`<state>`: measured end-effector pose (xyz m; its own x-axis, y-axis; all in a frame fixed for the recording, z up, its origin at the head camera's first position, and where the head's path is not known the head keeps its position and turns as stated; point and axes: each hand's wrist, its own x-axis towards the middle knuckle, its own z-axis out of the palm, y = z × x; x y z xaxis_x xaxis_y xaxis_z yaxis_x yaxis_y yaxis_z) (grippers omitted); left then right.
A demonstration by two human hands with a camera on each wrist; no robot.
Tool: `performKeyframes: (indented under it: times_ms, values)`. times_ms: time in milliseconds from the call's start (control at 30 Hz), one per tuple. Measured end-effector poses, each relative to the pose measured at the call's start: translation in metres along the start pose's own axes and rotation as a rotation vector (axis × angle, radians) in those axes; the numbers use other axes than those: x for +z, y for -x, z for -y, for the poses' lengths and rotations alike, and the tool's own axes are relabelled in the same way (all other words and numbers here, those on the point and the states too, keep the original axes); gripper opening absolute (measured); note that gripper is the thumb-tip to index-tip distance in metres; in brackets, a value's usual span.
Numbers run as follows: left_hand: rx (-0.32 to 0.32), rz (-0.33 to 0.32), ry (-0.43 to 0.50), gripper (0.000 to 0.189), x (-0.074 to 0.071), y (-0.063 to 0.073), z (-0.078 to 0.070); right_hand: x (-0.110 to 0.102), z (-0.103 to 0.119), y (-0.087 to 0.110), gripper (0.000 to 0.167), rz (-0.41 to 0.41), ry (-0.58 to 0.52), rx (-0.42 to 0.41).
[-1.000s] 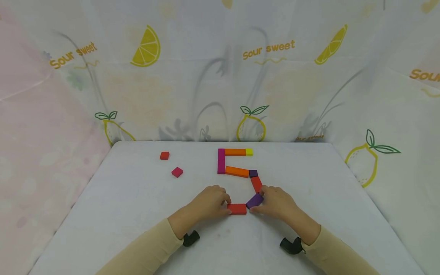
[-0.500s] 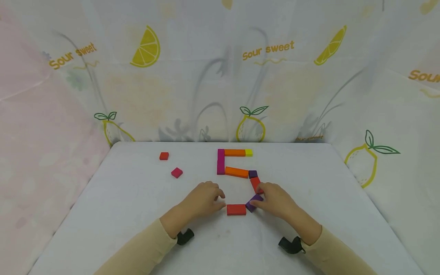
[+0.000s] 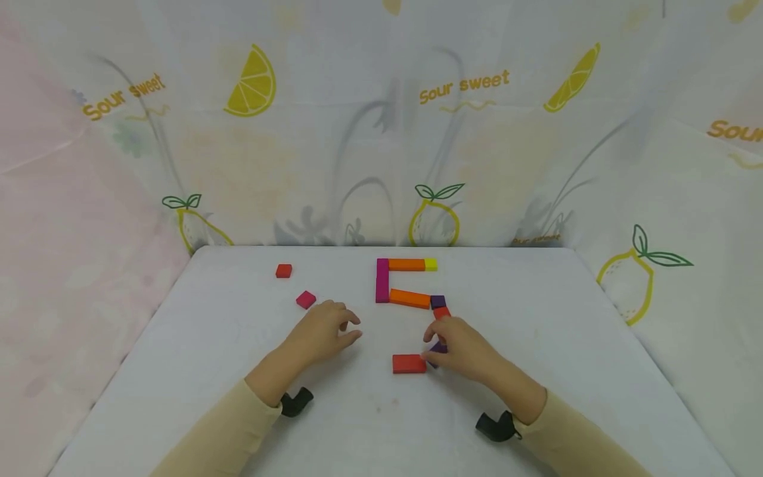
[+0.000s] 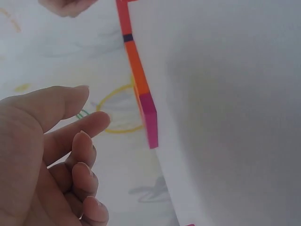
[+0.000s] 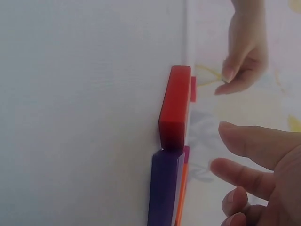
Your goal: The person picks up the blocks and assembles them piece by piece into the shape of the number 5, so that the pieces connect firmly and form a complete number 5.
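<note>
My left hand [image 3: 322, 333] hovers left of the block figure, fingers loosely bent and holding nothing; a pink block [image 3: 306, 300] lies just beyond it. My right hand [image 3: 465, 348] is over the lower right of the figure, thumb and forefinger apart with nothing between them. Under it the purple block [image 3: 438, 354] is partly covered, its end at the red block [image 3: 408, 364] in front. A second red block [image 3: 442, 312], a small dark purple block [image 3: 438, 302], an orange block [image 3: 409, 299] and a magenta block [image 3: 382, 280] continue the line, shaped like a 5.
Along the top of the figure lie another orange block [image 3: 406, 265] and a yellow block [image 3: 430, 265]. A loose red block [image 3: 283, 271] sits at the back left of the white table [image 3: 238, 344]. A lemon-print cloth [image 3: 346, 132] hangs behind.
My left hand has let go of the front red block and moved left and away. My right hand has released the purple block and shifted slightly left over it.
</note>
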<state>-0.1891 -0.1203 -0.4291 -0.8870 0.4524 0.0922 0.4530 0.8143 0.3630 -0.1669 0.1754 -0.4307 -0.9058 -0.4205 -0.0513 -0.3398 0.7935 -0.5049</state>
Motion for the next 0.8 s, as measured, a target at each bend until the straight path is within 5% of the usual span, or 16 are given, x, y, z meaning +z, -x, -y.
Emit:
performKeyframes:
  times_ms: [467, 800]
  values:
    - [-0.094, -0.088, 0.016, 0.030, -0.015, 0.003, 0.044, 0.011, 0.007, -0.004, 0.023, 0.063, 0.024, -0.065]
    - [-0.225, -0.100, 0.072, 0.033, -0.025, 0.003, 0.072, 0.014, 0.010, -0.007, 0.022, 0.088, 0.048, -0.069]
